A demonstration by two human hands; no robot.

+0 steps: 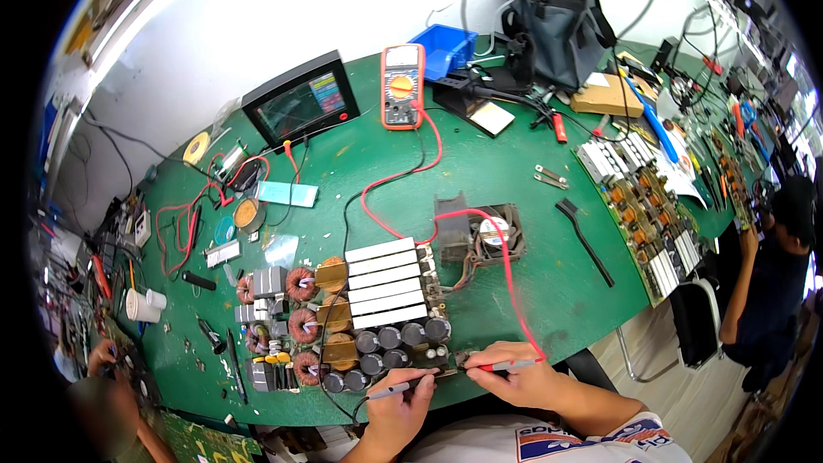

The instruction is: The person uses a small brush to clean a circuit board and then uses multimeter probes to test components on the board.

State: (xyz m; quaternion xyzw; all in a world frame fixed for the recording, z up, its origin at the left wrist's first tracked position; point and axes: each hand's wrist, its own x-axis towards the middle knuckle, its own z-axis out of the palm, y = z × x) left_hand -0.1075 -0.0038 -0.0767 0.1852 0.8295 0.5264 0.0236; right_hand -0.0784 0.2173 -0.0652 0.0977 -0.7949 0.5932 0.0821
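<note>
My left hand [399, 411] is closed around a black test probe [396, 388], its tip pointing right at the near right corner of a power circuit board [433, 287]. In my right hand [519, 377] a red test probe [506, 365] is gripped, pointing left toward the same corner. Whether either tip touches metal is too small to tell. The board carries white blocks [386, 283], black capacitors [390, 337] and copper coils [302, 285]. A red lead [507, 279] and a black lead [345, 214] run to an orange multimeter [401, 86] at the back.
A cooling fan [497, 233] lies right of the board. Farther right are a black brush [585, 243] and another circuit board [639, 214]. A black-framed screen [300, 101], blue bin [444, 50] and dark bag [557, 34] stand behind. Other people sit at both sides.
</note>
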